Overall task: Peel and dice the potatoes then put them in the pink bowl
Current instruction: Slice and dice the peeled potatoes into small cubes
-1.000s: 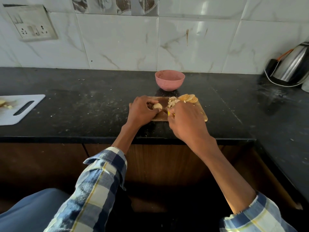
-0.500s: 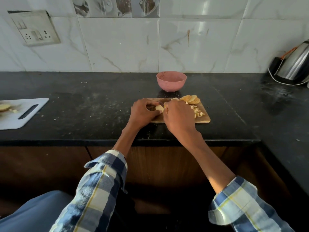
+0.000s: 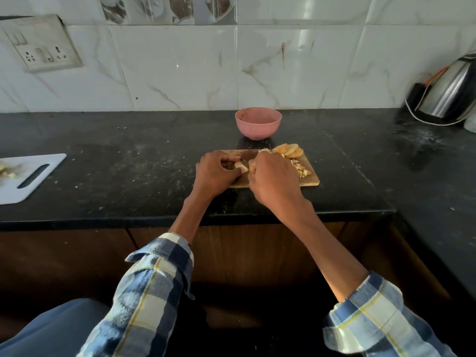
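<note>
left hand (image 3: 215, 173) pinning a pale peeled potato piece (image 3: 240, 167) on the wooden cutting board (image 3: 310, 180), right hand (image 3: 273, 176) curled around a largely hidden knife; risk of nicking the left fingers (image 3: 231, 158), blade so close; pink bowl (image 3: 258, 123) just beyond.

Home kitchen. Evidence: black stone counter (image 3: 128, 161) with crumbs on it, marble-look wall tiles (image 3: 180, 68) with a decorative strip of cup pictures, wall socket plate (image 3: 41, 45), steel electric kettle (image 3: 448, 96) with cord at right, wood cabinet fronts (image 3: 77, 253) under the counter. Food prep in view: wooden cutting board (image 3: 309, 180) with sliced and diced potato (image 3: 291, 151), pink bowl (image 3: 258, 122) behind it, white cutting board (image 3: 28, 179) at left.
</note>
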A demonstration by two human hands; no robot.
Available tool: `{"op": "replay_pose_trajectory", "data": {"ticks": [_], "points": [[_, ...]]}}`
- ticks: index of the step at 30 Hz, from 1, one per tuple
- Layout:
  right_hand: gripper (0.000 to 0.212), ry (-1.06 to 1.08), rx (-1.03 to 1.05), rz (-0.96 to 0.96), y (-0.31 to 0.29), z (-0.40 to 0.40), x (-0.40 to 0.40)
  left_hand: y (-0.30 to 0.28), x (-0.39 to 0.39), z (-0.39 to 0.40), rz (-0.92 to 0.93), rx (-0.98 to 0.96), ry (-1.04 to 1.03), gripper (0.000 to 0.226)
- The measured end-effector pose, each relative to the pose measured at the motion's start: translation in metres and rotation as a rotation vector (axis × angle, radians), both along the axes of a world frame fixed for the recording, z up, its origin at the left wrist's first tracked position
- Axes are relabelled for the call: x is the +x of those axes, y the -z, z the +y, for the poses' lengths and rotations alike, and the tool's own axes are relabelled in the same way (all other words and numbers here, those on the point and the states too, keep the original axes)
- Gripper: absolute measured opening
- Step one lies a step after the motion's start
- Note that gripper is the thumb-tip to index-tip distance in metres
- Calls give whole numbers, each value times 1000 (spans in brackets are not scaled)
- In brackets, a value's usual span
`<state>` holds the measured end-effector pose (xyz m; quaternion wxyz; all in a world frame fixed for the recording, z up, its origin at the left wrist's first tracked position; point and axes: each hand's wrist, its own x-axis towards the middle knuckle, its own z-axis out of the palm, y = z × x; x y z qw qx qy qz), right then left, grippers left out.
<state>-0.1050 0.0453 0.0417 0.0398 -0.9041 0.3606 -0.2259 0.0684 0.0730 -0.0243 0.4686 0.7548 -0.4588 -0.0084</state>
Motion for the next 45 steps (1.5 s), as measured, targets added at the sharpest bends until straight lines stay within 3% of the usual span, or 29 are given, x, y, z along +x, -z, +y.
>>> {"op": "replay_pose_trajectory", "data": {"ticks": [6,21,33,45], "points": [[21,-15,-21,52,-7,13,-28,2,1,-1,-6,25,-14,30],[24,30,-40,-119,-18,6,-16,-4,0,5,50,5,17,36],[19,14,-19,-65,-1,-3,10,-5,-5,8,82,-21,8,30],[28,-42,13,1,-10,7,-10,-8,-8,9,40,-25,-15,30]]}}
